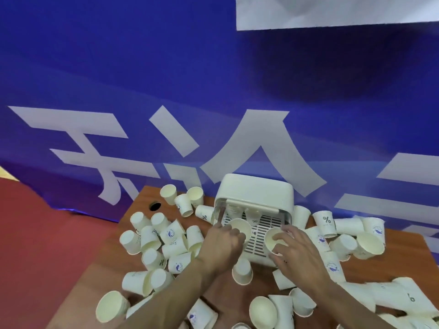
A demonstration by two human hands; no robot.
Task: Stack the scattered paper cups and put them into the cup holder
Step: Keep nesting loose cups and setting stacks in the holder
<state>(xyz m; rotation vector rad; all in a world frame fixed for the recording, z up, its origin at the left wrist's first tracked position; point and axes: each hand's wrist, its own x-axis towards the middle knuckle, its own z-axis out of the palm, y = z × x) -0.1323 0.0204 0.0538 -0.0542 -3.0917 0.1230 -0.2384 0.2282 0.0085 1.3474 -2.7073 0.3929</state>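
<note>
Two paper cups point(239, 227) (one apiece) are gripped by left hand point(223, 244) and right hand point(298, 254) at cup holder point(256, 193).

The left hand point(223, 243) and right hand point(297, 252) are showing bare, the left forearm point(180, 288) and right forearm point(344, 298) likewise.

table point(109, 269): reddish-brown wood top, seen from above at a slant
cable hole point(155, 206): round, dark, near the far left corner
cup holder point(255, 193): white box, sits at the far edge, mid-table
paper cups point(166, 236): white, scattered left, right and in front of the holder; most tipped on their sides, some upside down, a few mouth-up
prints: blue logos on some, "%" on others
</note>
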